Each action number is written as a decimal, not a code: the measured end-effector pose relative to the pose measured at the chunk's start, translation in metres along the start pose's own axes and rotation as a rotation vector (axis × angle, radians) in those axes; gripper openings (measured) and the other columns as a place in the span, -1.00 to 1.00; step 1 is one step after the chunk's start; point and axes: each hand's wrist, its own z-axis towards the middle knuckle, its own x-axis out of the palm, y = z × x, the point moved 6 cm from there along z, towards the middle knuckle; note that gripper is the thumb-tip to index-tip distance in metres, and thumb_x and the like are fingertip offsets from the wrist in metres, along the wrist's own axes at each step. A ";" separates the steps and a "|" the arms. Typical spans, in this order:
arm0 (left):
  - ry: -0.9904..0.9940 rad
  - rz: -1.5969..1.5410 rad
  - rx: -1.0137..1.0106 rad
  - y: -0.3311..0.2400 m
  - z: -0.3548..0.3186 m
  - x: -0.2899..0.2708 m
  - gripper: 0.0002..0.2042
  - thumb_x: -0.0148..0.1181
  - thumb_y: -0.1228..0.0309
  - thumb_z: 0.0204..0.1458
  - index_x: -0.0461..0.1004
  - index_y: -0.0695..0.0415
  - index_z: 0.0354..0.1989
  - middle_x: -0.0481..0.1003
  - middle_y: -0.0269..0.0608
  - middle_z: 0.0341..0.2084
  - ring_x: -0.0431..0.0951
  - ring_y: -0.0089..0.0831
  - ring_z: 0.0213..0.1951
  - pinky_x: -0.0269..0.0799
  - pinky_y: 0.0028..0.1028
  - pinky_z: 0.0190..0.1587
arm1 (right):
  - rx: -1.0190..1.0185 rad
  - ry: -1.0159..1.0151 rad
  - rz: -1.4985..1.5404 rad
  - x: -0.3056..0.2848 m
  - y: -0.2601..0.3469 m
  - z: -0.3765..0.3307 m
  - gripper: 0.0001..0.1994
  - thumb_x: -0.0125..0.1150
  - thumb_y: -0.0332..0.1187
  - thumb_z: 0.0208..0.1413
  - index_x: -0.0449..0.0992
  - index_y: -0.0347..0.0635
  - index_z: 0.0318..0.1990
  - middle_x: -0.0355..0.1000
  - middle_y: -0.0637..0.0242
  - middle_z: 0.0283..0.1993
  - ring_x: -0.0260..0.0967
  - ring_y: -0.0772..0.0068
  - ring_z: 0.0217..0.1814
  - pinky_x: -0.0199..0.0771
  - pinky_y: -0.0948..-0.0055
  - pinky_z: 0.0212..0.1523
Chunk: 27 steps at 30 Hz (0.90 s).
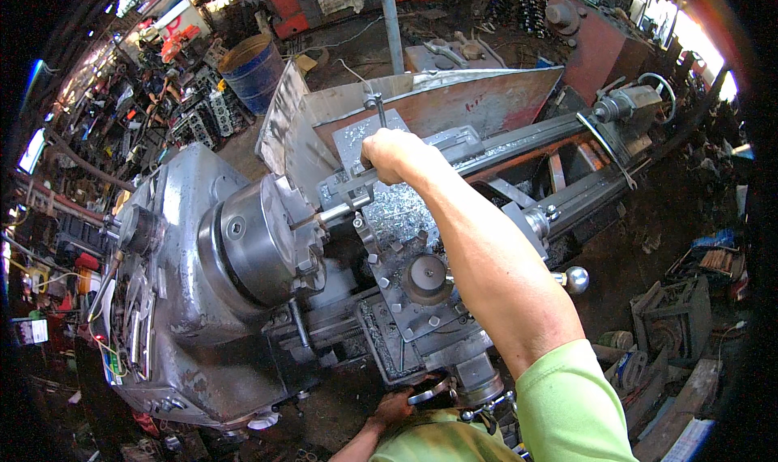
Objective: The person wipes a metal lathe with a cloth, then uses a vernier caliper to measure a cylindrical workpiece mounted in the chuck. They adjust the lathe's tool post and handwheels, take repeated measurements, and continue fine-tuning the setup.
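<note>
Head camera: a worker in a light green shirt (567, 397) leans over a metal lathe (182, 211) in a crowded workshop, hands well apart. The right hand (395, 156) stretches across the carriage, fingers curled downward beside an upright rod (382, 119) near the far edge; from here I cannot tell what, if anything, they clamp. The left hand (395, 407) sits low beside the rim of a bright handwheel (423, 395), its grip too shadowed to judge. The long reach seems due to the rod standing on the machine's far side, while the handwheel lies close to the body.

At left, the heavy cylindrical chuck (255, 235) shows smooth, dull steel and stepped jaws, with a slim round bar (334, 213) level between it and the carriage, probably so placed to line up with the chuck's centre. Glittering metal chips (405, 211) crust the carriage beside a round tool-post hub (428, 280) ringed by square-headed bolts. Behind stands a bent, rust-streaked sheet-metal guard (454, 101), apparently there to catch flying swarf.
</note>
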 end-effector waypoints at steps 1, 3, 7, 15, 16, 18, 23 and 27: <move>-0.041 -0.013 0.023 -0.002 -0.001 -0.003 -0.50 0.20 0.23 0.00 0.38 0.05 0.16 0.54 0.11 -0.10 0.52 0.16 -0.04 0.33 -0.02 0.12 | 0.003 -0.001 0.002 -0.001 0.000 0.000 -0.56 0.24 -0.60 -0.15 0.63 0.03 -0.06 0.57 0.13 -0.09 0.54 0.11 -0.03 0.57 0.22 -0.04; -0.049 -0.009 0.020 -0.005 -0.004 -0.006 -0.51 0.20 0.24 -0.01 0.39 0.06 0.14 0.55 0.11 -0.12 0.53 0.16 -0.05 0.33 -0.03 0.12 | 0.004 0.005 0.000 -0.002 0.000 0.000 -0.58 0.24 -0.60 -0.15 0.63 0.02 -0.07 0.57 0.12 -0.09 0.54 0.10 -0.02 0.57 0.22 -0.04; -0.017 -0.007 0.018 -0.012 -0.007 -0.012 -0.52 0.18 0.26 -0.01 0.38 0.06 0.14 0.55 0.10 -0.14 0.53 0.14 -0.06 0.35 -0.02 0.10 | 0.001 0.013 -0.028 0.006 -0.005 0.007 -0.64 0.25 -0.58 -0.16 0.64 -0.05 -0.13 0.57 0.07 -0.11 0.53 0.07 -0.02 0.57 0.19 -0.05; 0.002 -0.044 0.050 0.001 0.008 0.005 -0.56 0.15 0.26 -0.01 0.42 0.06 0.10 0.56 0.06 -0.18 0.56 0.03 -0.14 0.46 -0.11 -0.06 | -0.195 -0.064 -0.155 -0.008 -0.016 0.027 -0.84 0.16 -0.57 -0.25 0.62 -0.30 -0.45 0.53 -0.12 -0.25 0.51 -0.11 -0.16 0.52 0.10 -0.12; -0.131 -0.077 0.066 0.001 0.006 -0.001 -0.60 0.19 0.25 -0.03 0.47 0.07 0.02 0.57 0.02 -0.25 0.57 -0.03 -0.20 0.48 -0.13 -0.13 | -0.252 -0.226 -0.084 -0.028 -0.007 0.018 -0.79 0.12 -0.58 -0.29 0.60 -0.32 -0.41 0.52 -0.12 -0.29 0.49 -0.18 -0.18 0.51 0.09 -0.10; -0.349 -0.109 0.130 -0.007 -0.003 -0.012 -0.67 0.28 0.23 -0.07 0.56 0.09 -0.12 0.59 -0.06 -0.39 0.59 -0.15 -0.33 0.51 -0.18 -0.28 | -0.232 -0.395 -0.041 -0.062 0.012 0.002 -0.64 0.10 -0.61 -0.29 0.56 -0.29 -0.20 0.49 -0.14 -0.15 0.42 -0.18 -0.01 0.43 0.08 0.07; -0.535 -0.215 0.041 0.011 -0.052 -0.035 -0.49 0.30 0.20 -0.17 0.51 0.04 0.04 0.52 0.06 -0.07 0.49 0.00 0.01 0.39 -0.12 0.09 | -0.417 -0.781 0.094 -0.123 0.100 -0.100 -0.61 0.19 -0.63 -0.20 0.45 -0.18 -0.11 0.37 -0.02 -0.11 0.32 -0.19 0.01 0.31 0.03 0.03; -0.777 -0.586 -0.131 0.087 -0.118 -0.018 -0.56 0.27 0.25 -0.15 0.55 0.09 -0.02 0.58 0.04 -0.13 0.57 -0.05 -0.07 0.49 -0.16 -0.03 | -0.563 -0.834 0.128 -0.123 0.155 -0.180 -0.61 0.21 -0.62 -0.21 0.39 -0.26 -0.12 0.39 -0.03 -0.16 0.32 -0.19 -0.05 0.33 0.08 -0.03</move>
